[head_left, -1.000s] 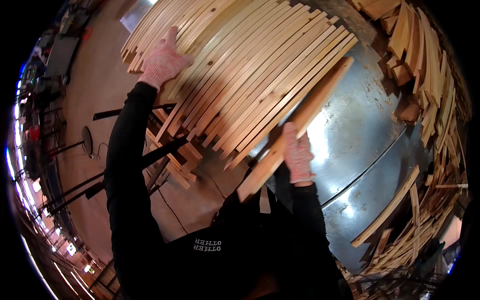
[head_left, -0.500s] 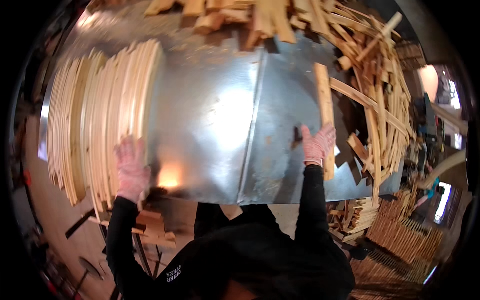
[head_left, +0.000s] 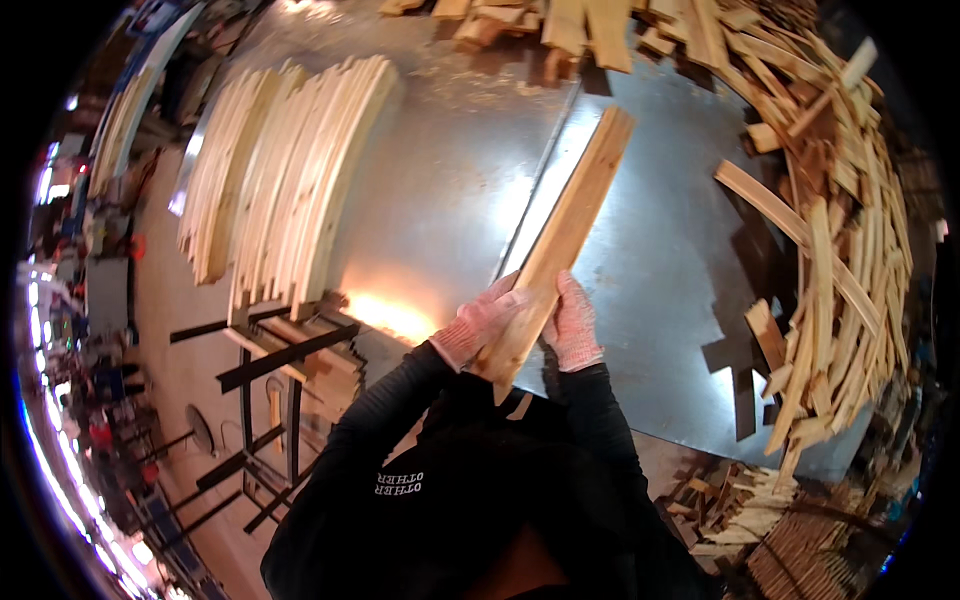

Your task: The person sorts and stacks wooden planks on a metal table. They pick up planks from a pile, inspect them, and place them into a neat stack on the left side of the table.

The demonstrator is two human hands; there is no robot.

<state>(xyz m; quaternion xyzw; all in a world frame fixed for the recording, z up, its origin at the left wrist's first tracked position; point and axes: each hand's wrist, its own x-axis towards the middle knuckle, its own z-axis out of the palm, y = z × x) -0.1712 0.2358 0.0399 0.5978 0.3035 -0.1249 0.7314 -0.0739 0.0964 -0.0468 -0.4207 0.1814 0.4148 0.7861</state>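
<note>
A flat wooden board slants up and to the right in front of my body, over the near part of the metal table. My left hand, in a pink-and-white glove, grips its left edge near the lower end. Opposite it, my right hand, gloved the same way, closes on the right edge. Some of the fingers are hidden by the board. To the left lies a row of pale boards packed side by side, and neither hand touches it.
A jumbled heap of wood pieces covers the table's right side and runs along the far edge. One loose strip juts inward from it. Below the table's left front stands a black metal frame. Stacked wood sits at lower right.
The board has come from the right side of the table to in front of me. My left hand has left the board row and joined my right hand on it. The view has shifted.
</note>
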